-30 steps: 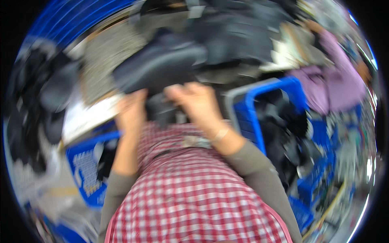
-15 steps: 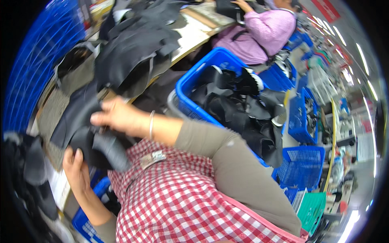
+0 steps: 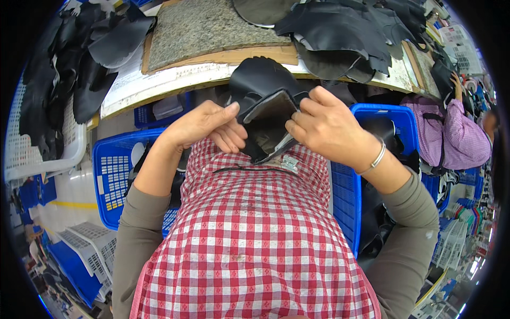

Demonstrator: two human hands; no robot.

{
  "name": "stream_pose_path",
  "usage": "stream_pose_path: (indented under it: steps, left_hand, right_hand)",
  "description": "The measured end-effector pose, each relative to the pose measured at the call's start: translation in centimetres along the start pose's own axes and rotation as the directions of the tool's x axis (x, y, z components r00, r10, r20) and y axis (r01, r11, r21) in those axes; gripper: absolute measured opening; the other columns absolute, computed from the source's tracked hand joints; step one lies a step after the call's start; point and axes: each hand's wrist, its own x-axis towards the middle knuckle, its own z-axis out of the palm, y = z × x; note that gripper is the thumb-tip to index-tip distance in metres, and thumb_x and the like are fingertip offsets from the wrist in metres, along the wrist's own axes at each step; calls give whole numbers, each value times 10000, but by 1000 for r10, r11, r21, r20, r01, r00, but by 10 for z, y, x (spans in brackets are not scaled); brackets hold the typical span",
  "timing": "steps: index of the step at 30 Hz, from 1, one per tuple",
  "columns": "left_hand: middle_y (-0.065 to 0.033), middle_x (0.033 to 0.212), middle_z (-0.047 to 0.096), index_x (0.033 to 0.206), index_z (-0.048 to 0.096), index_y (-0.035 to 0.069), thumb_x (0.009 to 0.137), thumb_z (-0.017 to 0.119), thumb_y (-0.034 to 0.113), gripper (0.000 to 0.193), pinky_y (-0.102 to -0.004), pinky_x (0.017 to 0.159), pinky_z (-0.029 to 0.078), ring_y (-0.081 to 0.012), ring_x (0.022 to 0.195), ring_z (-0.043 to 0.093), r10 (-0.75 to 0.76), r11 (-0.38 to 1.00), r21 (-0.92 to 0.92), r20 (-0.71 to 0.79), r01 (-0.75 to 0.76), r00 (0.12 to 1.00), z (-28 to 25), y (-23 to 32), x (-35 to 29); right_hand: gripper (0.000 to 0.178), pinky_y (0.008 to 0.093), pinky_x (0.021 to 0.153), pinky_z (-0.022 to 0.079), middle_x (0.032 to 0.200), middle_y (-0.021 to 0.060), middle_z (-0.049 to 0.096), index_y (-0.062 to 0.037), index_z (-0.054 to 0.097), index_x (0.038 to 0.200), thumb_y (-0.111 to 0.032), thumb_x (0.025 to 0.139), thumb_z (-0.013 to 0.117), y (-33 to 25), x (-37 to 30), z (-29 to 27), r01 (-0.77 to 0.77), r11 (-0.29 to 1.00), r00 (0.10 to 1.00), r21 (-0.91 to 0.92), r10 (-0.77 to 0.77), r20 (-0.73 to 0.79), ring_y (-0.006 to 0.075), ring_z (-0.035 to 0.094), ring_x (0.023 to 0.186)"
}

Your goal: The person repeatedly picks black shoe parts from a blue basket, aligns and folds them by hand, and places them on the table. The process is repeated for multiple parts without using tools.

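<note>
In front of my apron hangs a black leather piece [image 3: 264, 77], curved and folded, with a scalloped far edge. Its near part gapes, showing a greyish inner side. My right hand [image 3: 325, 123], wearing a bracelet, is closed on the piece's right edge, its fingers bent in. At the left edge, my left hand [image 3: 219, 126] has its thumb apart and its fingers loosely stretched beside the leather. It does not visibly grip the piece.
Ahead is a worktable [image 3: 125, 93] with a speckled board [image 3: 196, 34] and stacked black leather pieces [image 3: 340, 34]. Blue crates [image 3: 114, 141] flank me. A white basket [image 3: 45, 169] holds more leather at left. A co-worker in a pink shirt [image 3: 462, 138] is at far right.
My view has swung round to face the table squarely. The leather piece has come in front of my apron. My left hand has loosened from its edge; my right hand grips its right side.
</note>
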Motion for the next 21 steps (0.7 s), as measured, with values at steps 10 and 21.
stream_pose_path:
  steps: [10,21]
  left_hand:
    - [-218,1226,696,1413,535,-60,1047,660,274,511,-368,773,648,-270,989,743,130,505,-851,244,148,961,37,-16,18]
    - [-186,1057,692,1196,661,-18,897,692,-43,302,-378,850,570,-349,956,712,319,639,769,-253,-10,914,22,-10,32]
  right_hand:
    - [68,316,777,462,691,12,569,-62,671,778,-125,773,696,4,7,32,75,994,964,81,-52,-260,173,572,708]
    - [89,326,763,445,687,17,601,-68,734,797,-108,726,699,-2,6,43,-64,960,976,273,118,-184,181,581,715]
